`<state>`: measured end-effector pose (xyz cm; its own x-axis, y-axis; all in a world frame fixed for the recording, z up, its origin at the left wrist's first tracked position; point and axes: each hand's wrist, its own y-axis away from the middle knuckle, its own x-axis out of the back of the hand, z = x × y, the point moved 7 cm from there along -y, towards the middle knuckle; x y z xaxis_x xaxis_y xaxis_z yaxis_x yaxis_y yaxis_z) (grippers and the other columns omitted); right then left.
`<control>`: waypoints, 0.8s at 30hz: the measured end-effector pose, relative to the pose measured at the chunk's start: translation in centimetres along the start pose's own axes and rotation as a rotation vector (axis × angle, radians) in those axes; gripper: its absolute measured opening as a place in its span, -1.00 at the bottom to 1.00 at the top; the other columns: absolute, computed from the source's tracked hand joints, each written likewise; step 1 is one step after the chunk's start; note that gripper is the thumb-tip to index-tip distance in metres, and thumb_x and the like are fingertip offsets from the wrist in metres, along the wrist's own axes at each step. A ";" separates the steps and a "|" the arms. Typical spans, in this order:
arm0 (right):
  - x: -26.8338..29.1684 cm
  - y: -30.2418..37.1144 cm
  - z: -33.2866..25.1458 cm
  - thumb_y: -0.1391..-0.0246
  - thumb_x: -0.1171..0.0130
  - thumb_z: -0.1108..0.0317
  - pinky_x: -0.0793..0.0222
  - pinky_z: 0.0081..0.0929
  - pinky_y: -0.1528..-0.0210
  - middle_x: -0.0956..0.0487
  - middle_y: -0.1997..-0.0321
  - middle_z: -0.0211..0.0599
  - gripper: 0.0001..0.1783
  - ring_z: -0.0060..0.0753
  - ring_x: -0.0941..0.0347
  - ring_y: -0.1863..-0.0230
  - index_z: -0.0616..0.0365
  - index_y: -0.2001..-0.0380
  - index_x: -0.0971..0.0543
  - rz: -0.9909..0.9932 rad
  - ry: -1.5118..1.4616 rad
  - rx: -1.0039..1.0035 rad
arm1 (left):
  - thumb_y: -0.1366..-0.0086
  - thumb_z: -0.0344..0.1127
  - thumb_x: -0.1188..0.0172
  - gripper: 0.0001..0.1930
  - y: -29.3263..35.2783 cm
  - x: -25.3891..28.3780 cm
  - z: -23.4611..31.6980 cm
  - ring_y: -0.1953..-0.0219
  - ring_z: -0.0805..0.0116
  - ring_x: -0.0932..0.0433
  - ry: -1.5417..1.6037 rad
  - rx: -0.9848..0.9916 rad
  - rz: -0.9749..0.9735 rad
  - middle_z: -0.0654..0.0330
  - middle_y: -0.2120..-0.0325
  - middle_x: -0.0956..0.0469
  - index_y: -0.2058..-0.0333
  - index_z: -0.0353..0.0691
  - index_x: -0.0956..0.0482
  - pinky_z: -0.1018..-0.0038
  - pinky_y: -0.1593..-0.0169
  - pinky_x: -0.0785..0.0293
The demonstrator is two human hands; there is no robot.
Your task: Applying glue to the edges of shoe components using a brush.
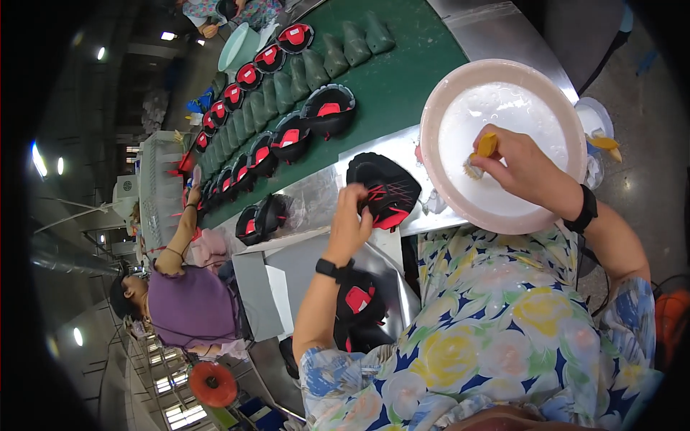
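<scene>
Floral garment (pixel 496 330): is filling the lower foreground, nearest the camera, and is meeting the near side of the pale pink basin (pixel 431 136).
Right hand (pixel 516 161): is closing around a yellow-handled brush (pixel 488 144), bristles pointing down; a dark wristband (pixel 583 210) is circling the wrist.
White liquid (pixel 517 108): is lying in the basin beneath the brush; whether the bristles are touching it cannot be told.
Left hand (pixel 350 228): is resting its bent fingers at the left side of a black shoe upper with red lacing (pixel 392 183); whether it is gripping cannot be told.
Shoe upper, position: is lying just left of the basin, before the green worktop (pixel 410 75).
Single upper (pixel 262 219): is sitting farther left, beside a clear plastic sheet (pixel 310 200).
Rows on the green worktop: black uppers with red linings (pixel 290 138) are standing in two lines, and dark green forms (pixel 314 70) are running between them.
Co-worker in purple (pixel 190 305): is extending an arm toward the worktop's left end.
</scene>
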<state>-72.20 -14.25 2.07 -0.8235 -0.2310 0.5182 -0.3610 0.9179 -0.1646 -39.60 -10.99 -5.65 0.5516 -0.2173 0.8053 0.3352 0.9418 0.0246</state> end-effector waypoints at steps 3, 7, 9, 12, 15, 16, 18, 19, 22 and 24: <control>-1.7 0.3 0.1 -0.15 -0.26 0.40 -0.47 -0.39 0.23 -0.59 0.38 -0.06 -0.82 -0.09 -0.57 0.35 0.26 0.29 -0.50 -0.128 -0.023 0.019 | 0.02 -0.61 -0.11 -0.34 -2.7 -0.6 1.8 -0.28 -0.22 -0.23 -0.267 -0.216 -0.008 -0.06 -0.22 -0.29 -0.15 -0.15 -0.46 0.03 -0.32 -0.22; -1.8 0.7 1.2 -0.09 -0.27 0.39 -0.44 -0.25 0.17 -0.58 0.36 -0.06 -0.81 0.07 -0.53 0.28 0.22 0.28 -0.48 -0.296 0.304 0.094 | 0.02 -0.56 -0.19 -0.35 -3.8 -3.4 -2.7 -0.45 -0.30 0.08 -0.090 0.019 -0.324 -0.09 -0.32 -0.19 -0.15 -0.10 -0.50 0.08 -0.46 0.00; 1.2 0.4 1.1 -0.10 -0.26 0.37 -0.45 -0.17 0.17 -0.59 0.34 0.06 -0.76 0.07 -0.57 0.24 0.28 0.24 -0.48 -0.144 0.110 -0.010 | -0.05 -0.45 -0.23 -0.46 -2.9 -3.5 -1.4 -0.39 -0.42 0.00 -0.117 0.004 -0.317 -0.11 -0.32 -0.19 -0.10 -0.14 -0.53 0.00 -0.42 -0.09; 3.6 0.3 1.1 -0.09 -0.27 0.37 -0.45 -0.20 0.17 -0.58 0.34 0.03 -0.76 0.08 -0.55 0.24 0.27 0.26 -0.48 -0.029 0.136 0.027 | -0.17 -0.35 -0.26 -0.58 -3.7 -2.6 -1.2 -0.24 -0.22 -0.33 -0.315 -0.119 -0.205 -0.15 -0.12 -0.43 -0.02 -0.25 -0.53 0.10 -0.26 -0.35; 6.1 0.5 1.9 -0.10 -0.27 0.36 -0.44 -0.19 0.19 -0.58 0.35 0.02 -0.75 0.08 -0.53 0.27 0.28 0.26 -0.48 0.099 0.147 0.081 | -0.20 -0.45 -0.17 -0.66 -5.1 1.6 -2.8 0.24 -0.07 -0.65 -0.250 0.123 0.028 -0.10 0.08 -0.57 0.02 -0.27 -0.49 0.25 0.07 -0.59; 6.9 0.6 2.2 -0.10 -0.27 0.36 -0.43 -0.19 0.19 -0.58 0.35 0.02 -0.76 0.08 -0.53 0.28 0.28 0.27 -0.47 0.104 0.244 0.065 | -0.24 -0.48 -0.17 -0.56 -4.8 3.7 -3.7 0.18 0.17 -0.63 0.234 0.557 0.099 0.11 0.02 -0.55 -0.11 -0.18 -0.41 0.36 0.10 -0.60; 8.2 0.4 2.3 -0.12 -0.26 0.35 -0.43 -0.23 0.21 -0.57 0.37 -0.01 -0.76 0.05 -0.52 0.30 0.29 0.27 -0.47 0.153 0.331 0.110 | -0.27 -0.59 0.02 -0.41 -5.1 7.9 0.2 -0.04 0.29 -0.52 0.253 -0.048 0.247 0.10 -0.12 -0.42 -0.28 -0.12 -0.21 0.25 -0.01 -0.61; 8.6 -0.1 2.4 -0.12 -0.26 0.35 -0.43 -0.23 0.21 -0.57 0.37 -0.01 -0.76 0.05 -0.52 0.30 0.29 0.27 -0.47 0.160 0.323 0.120 | -0.33 -0.51 -0.07 -0.42 -3.8 7.8 -5.8 -0.07 0.25 -0.54 0.815 0.203 0.205 0.09 -0.13 -0.44 -0.31 -0.15 -0.21 0.28 -0.06 -0.59; 9.4 -1.2 1.1 -0.14 -0.26 0.34 -0.42 -0.27 0.23 -0.56 0.39 -0.04 -0.76 0.01 -0.51 0.34 0.28 0.27 -0.47 0.227 0.179 0.213 | -0.41 -0.30 -0.09 -0.48 -5.3 6.2 -5.4 -0.10 0.22 -0.53 1.195 0.299 -0.016 0.09 -0.12 -0.47 -0.31 -0.21 -0.25 0.26 -0.13 -0.55; 9.1 -3.1 -1.0 -0.15 -0.26 0.33 -0.41 -0.29 0.26 -0.55 0.42 -0.07 -0.76 -0.02 -0.50 0.39 0.26 0.25 -0.47 0.178 -0.101 0.272 | -0.43 -0.25 -0.06 -0.49 -6.8 4.2 -4.0 -0.11 0.21 -0.53 1.329 0.300 -0.134 0.09 -0.13 -0.48 -0.30 -0.22 -0.26 0.25 -0.16 -0.53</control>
<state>-78.10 -18.87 8.13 -0.9182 -0.1184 0.3781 -0.3004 0.8303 -0.4695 -36.46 -19.32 -4.82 0.8962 -0.2300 -0.3794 0.3603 0.8763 0.3197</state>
